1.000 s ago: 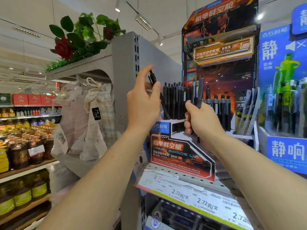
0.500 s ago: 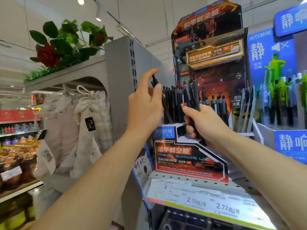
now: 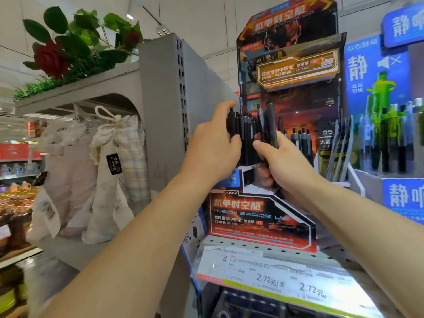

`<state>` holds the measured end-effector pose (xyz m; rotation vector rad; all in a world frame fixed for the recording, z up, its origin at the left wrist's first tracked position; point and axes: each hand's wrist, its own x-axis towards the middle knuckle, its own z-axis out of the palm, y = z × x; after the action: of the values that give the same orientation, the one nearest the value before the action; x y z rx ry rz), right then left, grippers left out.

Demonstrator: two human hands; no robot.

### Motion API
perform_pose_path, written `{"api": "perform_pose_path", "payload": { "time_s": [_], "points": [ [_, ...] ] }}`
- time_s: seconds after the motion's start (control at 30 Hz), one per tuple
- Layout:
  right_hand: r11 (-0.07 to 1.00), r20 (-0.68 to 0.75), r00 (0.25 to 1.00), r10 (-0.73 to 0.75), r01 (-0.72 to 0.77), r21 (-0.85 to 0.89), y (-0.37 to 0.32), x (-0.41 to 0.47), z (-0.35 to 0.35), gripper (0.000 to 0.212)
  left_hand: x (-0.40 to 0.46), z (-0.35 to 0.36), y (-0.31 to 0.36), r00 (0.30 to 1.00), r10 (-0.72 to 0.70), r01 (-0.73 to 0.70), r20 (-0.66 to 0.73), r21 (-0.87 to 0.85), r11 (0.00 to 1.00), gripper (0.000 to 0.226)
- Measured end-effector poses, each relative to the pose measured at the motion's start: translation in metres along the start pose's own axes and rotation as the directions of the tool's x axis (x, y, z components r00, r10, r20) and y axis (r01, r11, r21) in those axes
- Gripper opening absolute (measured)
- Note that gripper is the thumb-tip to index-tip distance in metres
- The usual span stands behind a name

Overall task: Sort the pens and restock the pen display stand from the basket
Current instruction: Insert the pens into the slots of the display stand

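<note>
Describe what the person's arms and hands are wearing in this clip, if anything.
Nothing shows: the left hand and right hand are bare, with no gloves, and no rings visible on the fingers. Both forearms are uncovered as far as the frame edge, with no sleeve cuffs, watch or wristband in view.

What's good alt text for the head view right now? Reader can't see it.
Two bare hands work at a red and black pen display stand on a store shelf: the left hand grips the standing black pens at the stand's left end, and the right hand holds a bundle of dark pens upright beside them. Cloth bags hang to the left.
</note>
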<state>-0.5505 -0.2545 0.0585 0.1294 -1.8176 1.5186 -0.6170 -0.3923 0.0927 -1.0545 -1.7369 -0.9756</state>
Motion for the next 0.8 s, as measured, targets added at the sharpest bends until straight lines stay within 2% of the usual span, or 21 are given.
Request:
{"api": "perform_pose_path", "payload": {
  "time_s": [0.07,0.2,0.5,0.63,0.8],
  "points": [
    [1.000,0.018,1.000,0.007,-0.008,0.018,0.000,-0.001,-0.002,0.029,-0.003,0.003,-0.002,1.000,-0.006,0.006,-0.009,-0.023,1.000,0.059],
    [1.000,0.033,0.999,0.007,-0.008,0.031,-0.003,-0.005,-0.002,0.016,-0.004,0.005,-0.001,0.999,-0.028,0.026,-0.033,-0.058,0.998,0.058],
    [0.998,0.055,0.998,0.007,-0.011,0.067,-0.006,-0.008,0.003,0.020,0.003,0.006,0.001,0.990,-0.090,0.095,0.111,-0.040,0.995,0.063],
    [0.992,0.098,0.995,0.012,-0.024,0.127,-0.008,-0.009,0.003,0.017,0.000,0.008,0.003,0.994,-0.102,0.104,0.035,-0.081,0.991,0.062],
    [0.997,0.158,0.986,-0.052,0.044,0.056,-0.011,-0.012,-0.001,0.017,-0.009,0.008,0.008,0.983,-0.133,0.079,-0.129,-0.353,0.932,0.048]
  ]
}}
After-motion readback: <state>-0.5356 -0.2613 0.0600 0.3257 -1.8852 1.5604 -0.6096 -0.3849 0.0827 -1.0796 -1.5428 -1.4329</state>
